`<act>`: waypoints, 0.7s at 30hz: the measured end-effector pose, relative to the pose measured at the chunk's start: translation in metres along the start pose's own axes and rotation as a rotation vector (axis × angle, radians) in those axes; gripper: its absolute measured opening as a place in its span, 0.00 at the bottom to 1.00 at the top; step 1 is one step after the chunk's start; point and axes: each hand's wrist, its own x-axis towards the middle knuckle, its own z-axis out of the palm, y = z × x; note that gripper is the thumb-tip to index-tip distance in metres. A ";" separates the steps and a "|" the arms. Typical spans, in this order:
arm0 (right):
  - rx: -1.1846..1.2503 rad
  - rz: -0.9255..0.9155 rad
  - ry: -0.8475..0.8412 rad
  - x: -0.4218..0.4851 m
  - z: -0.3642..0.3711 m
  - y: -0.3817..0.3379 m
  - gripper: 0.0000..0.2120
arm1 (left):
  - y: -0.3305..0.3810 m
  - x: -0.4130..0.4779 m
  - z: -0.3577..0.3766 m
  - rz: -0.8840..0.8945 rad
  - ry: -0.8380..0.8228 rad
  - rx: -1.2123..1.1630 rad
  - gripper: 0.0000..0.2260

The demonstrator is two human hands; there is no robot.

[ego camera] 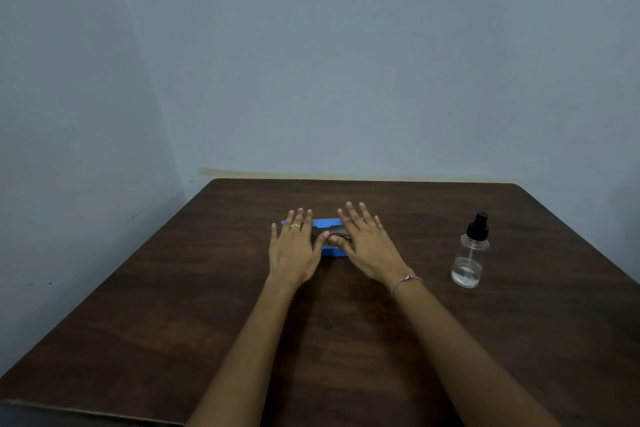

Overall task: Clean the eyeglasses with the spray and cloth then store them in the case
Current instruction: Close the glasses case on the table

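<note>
The case [325, 222] is being covered by the flat, empty left hand [294, 248] and right hand [369, 246]; its dark contents [334, 235] could be crushed by hard pressing.

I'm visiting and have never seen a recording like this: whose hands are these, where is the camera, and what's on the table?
No machine here: a person works with bare hands, filmed by one wide-angle camera worn on their head, looking forward and down. The left hand and right hand are spread, fingers straight, over a blue case on a dark wooden table. Something dark shows between the thumbs; whether glasses or cloth, I cannot tell. Neither hand grips anything. A clear spray bottle with a black top stands upright to the right, apart from the hands.
</note>
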 end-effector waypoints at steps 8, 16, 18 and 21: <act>0.143 0.034 0.094 -0.009 0.000 -0.005 0.23 | -0.004 -0.013 0.004 0.021 0.157 -0.030 0.23; 0.160 0.024 0.321 -0.023 0.010 -0.008 0.20 | -0.014 -0.025 0.012 0.027 0.196 -0.150 0.21; 0.184 0.035 0.329 -0.024 0.012 -0.008 0.19 | -0.018 -0.026 0.014 0.033 0.196 -0.204 0.20; 0.253 0.052 0.282 -0.025 0.013 -0.007 0.20 | -0.023 -0.029 0.016 0.085 0.224 -0.271 0.19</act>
